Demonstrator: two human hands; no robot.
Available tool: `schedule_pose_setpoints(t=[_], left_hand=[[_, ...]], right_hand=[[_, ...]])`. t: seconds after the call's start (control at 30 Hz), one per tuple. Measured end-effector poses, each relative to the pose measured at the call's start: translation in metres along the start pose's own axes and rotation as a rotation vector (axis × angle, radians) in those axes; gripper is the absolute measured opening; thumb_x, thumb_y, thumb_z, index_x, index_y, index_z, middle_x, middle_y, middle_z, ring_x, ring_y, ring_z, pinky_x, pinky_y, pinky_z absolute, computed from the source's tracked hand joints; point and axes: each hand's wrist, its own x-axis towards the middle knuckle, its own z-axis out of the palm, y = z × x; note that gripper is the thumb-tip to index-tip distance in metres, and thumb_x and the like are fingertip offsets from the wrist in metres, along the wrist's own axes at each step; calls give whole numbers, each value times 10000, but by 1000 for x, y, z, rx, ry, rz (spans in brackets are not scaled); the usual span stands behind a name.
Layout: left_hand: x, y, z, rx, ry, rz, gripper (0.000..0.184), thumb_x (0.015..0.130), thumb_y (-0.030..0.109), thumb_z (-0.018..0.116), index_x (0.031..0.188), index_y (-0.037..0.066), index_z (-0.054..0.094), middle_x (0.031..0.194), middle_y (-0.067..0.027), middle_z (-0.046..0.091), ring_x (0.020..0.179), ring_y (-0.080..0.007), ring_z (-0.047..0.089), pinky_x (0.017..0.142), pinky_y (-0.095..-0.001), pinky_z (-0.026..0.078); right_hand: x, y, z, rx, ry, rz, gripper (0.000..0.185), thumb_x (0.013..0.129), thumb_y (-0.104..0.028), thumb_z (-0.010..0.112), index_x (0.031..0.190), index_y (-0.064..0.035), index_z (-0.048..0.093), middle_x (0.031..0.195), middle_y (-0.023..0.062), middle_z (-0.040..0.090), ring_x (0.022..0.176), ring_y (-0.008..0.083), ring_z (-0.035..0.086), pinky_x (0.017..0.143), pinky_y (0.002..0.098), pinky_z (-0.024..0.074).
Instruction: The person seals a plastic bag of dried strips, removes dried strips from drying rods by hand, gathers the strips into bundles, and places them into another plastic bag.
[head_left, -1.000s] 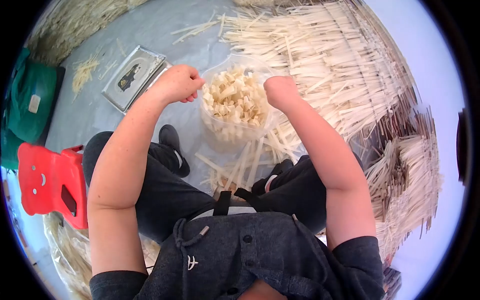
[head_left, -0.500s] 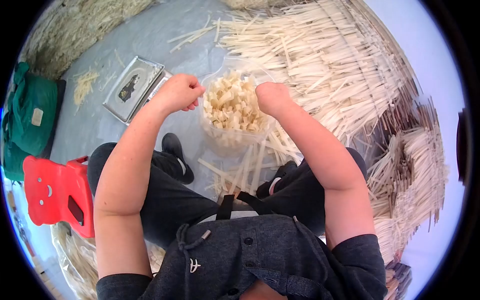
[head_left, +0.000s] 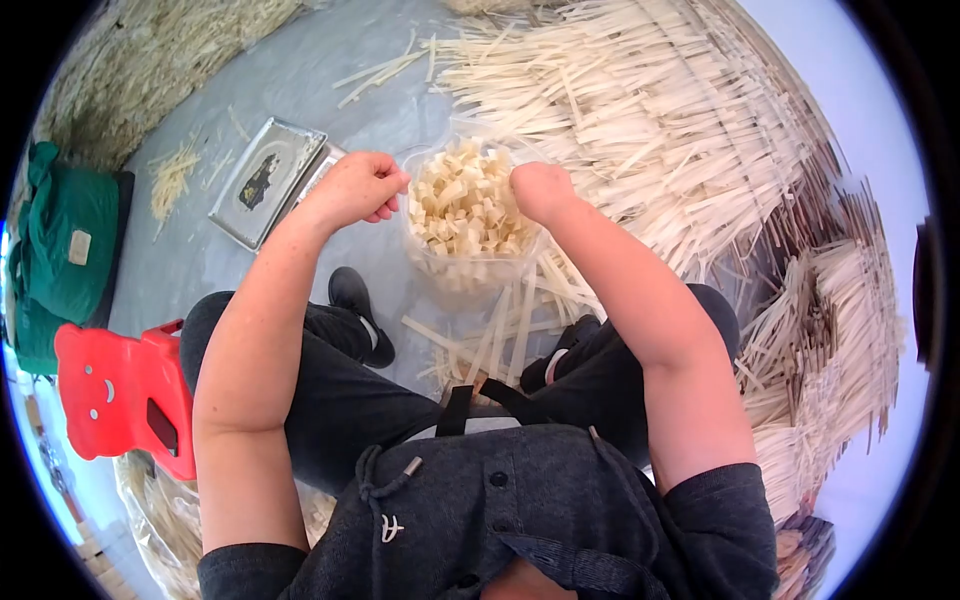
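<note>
A clear plastic bag or tub (head_left: 462,272) stands on the floor between my feet, filled with short, pale, folded strips (head_left: 465,205). My left hand (head_left: 372,188) is closed at its left rim, fingers curled together; whether it grips the rim's clear plastic is too small to tell. At the right rim my right hand (head_left: 541,191) is closed too, its fingertips turned away and hidden, so what it holds cannot be made out.
A metal scale (head_left: 268,182) lies left of my left hand. Long pale strips (head_left: 640,120) cover the floor at the right. A red chair (head_left: 125,390) bears a dark phone (head_left: 161,425); a green bag (head_left: 70,260) stands behind it. More strips (head_left: 500,325) lie between my feet.
The view has shifted slightly, so the scale and chair appear lower and further right. My right hand has come a little closer to my left. Both hands stay closed.
</note>
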Motion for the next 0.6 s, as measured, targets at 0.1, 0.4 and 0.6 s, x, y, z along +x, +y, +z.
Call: schedule_pose_setpoints(t=[0.1, 0.4, 0.6], left_hand=[[-3, 3, 0, 8, 0, 10, 315, 917, 305, 581, 882, -2, 642, 740, -72, 657, 636, -134, 636, 575, -271, 534], [-12, -8, 17, 235, -133, -114, 485, 912, 505, 568, 800, 37, 631, 684, -35, 608, 555, -107, 557, 509, -250, 469], [-21, 4, 16, -198, 101, 9, 365, 935, 383, 551, 747, 81, 635, 608, 23, 527, 522, -69, 443, 476, -220, 341]], right_hand=[[-4, -3, -7, -54, -83, -10, 171, 788, -82, 579, 887, -59, 717, 953, 138, 704, 915, 286, 678, 759, 383, 525], [-61, 34, -18, 81, 587, 132, 302, 828, -327, 648, 921, -39, 652, 916, 180, 668, 900, 271, 642, 811, 402, 498], [-58, 15, -49, 768, 328, -12, 321, 862, -320, 635, 694, -48, 612, 607, 51, 548, 588, 171, 510, 586, 328, 423]])
